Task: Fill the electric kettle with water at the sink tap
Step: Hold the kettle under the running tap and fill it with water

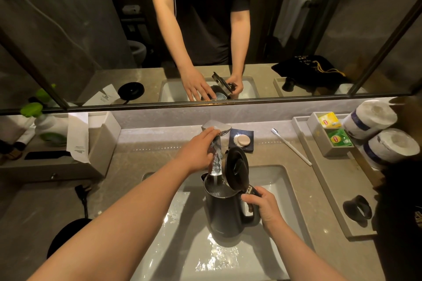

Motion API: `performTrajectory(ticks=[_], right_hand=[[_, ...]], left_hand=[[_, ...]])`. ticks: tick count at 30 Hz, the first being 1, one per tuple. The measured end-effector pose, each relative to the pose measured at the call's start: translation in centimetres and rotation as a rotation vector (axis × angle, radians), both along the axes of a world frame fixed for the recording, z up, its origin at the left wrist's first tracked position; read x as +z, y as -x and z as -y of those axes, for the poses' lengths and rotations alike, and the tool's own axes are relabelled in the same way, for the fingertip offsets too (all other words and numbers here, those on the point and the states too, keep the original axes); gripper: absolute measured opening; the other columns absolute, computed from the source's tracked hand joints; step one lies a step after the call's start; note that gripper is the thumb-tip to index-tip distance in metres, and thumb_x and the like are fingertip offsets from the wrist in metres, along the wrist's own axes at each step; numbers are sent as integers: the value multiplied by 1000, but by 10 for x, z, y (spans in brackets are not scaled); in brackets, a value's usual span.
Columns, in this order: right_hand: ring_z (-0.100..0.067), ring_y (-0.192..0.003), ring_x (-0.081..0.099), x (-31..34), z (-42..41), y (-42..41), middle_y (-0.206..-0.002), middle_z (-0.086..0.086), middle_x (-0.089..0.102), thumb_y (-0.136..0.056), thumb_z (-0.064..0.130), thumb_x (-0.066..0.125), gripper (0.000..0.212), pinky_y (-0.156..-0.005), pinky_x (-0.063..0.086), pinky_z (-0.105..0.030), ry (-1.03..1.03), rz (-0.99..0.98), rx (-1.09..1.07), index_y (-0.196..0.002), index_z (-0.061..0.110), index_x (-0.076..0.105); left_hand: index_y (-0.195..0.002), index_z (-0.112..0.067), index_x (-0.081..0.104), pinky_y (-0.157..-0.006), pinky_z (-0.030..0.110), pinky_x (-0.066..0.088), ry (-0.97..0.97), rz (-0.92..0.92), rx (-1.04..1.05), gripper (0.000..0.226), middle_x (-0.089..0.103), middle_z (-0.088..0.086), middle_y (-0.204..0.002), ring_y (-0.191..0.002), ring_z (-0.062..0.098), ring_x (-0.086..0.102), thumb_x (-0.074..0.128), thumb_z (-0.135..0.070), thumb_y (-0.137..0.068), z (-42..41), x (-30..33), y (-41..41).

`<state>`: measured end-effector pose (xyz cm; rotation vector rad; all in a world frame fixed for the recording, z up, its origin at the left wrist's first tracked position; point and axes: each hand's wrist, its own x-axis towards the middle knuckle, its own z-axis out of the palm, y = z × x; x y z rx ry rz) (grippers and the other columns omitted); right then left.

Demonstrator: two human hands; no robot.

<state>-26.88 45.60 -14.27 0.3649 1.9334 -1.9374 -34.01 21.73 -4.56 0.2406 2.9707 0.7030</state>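
Gripping the handle of the matte black electric kettle point(225, 212), the right hand point(266, 206) holds it upright over the white rectangular sink basin point(271, 180), hinged lid point(236, 167) raised. The left hand point(198, 151) rests fingers closed on the chrome tap lever point(217, 126); water streams into the kettle mouth. Behind stand a round soap on a dark dish point(242, 140), a white toothbrush point(291, 146) and the kettle's round black base point(68, 235) on the speckled stone counter.

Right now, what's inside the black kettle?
Water pours from the tap into the open kettle, and some water shines near its rim. How deep it goes is hidden by the dark wall. The right hand holds the handle; the left hand is on the tap.
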Motion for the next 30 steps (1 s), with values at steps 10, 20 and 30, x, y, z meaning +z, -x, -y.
performTrajectory(ticks=[10, 20, 30], right_hand=[[-21, -62, 58, 3, 1, 1, -56, 1, 63, -56, 22, 81, 20, -59, 48, -33, -20, -7, -4, -67, 12, 67], [-14, -53, 58, 1, -1, 1, -56, 0, 62, -47, 31, 83, 36, -57, 47, -33, 0, 2, 16, -72, 9, 69], [-11, -50, 58, 2, 0, 3, -56, -1, 62, -46, 32, 82, 35, -57, 47, -33, 0, 3, 22, -70, 10, 69]], left_hand=[[-146, -31, 22, -103, 39, 36, 0, 2, 8, 76, 20, -4, -158, -136, 22, 33, 58, -15, -81, 0, -1, 0], [-147, -30, 21, -104, 39, 36, 0, 1, -10, 76, 20, -2, -158, -136, 24, 33, 56, -14, -82, 1, 0, 0], [-146, -26, 30, -110, 38, 29, 2, -15, 8, 62, 28, 0, -156, -138, 22, 30, 50, -15, -88, -1, 4, 5]])
